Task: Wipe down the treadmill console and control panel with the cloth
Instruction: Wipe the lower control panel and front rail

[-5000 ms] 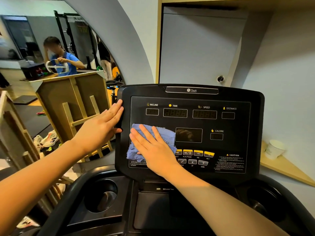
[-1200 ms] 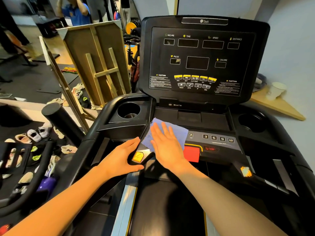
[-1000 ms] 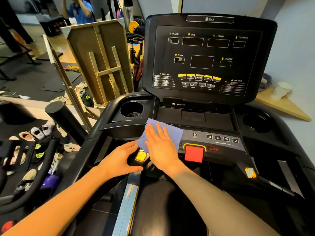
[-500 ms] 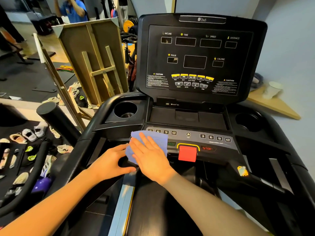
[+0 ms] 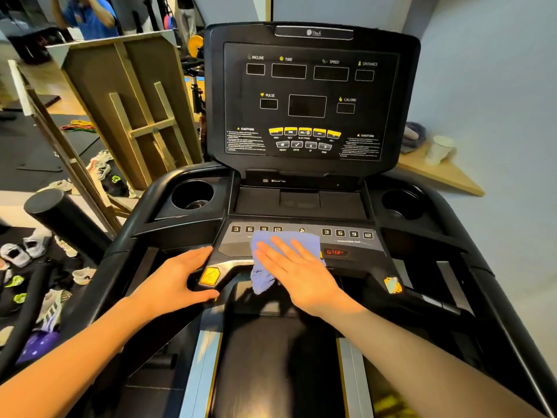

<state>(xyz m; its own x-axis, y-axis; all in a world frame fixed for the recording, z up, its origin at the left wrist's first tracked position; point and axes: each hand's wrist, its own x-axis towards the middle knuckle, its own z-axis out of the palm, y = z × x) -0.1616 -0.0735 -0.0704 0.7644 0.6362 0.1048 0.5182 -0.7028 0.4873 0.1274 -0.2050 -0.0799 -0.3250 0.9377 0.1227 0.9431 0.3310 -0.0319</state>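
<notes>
The black treadmill console [image 5: 310, 98] stands upright ahead with dark displays and yellow buttons. Below it lies the grey control panel [image 5: 349, 239] with numbered keys and a red STOP label. A blue cloth [image 5: 262, 276] is spread over the panel's middle, covering the red stop button, one corner hanging off the front edge. My right hand [image 5: 297, 267] presses flat on the cloth, fingers spread. My left hand [image 5: 177, 282] rests on the left handlebar beside a yellow pad [image 5: 209, 276], holding nothing.
Cup holders sit at both sides, left [image 5: 193, 196] and right [image 5: 402, 203]. A wooden frame [image 5: 135, 110] leans at the left, shoes [image 5: 18, 251] scattered on the floor. A paper cup [image 5: 440, 149] stands on a wooden shelf [image 5: 443, 176] at right. A person stands far back left.
My right hand has slid the cloth rightward along the control panel, from its left end to the middle over the stop button. The left hand stays on the left handlebar.
</notes>
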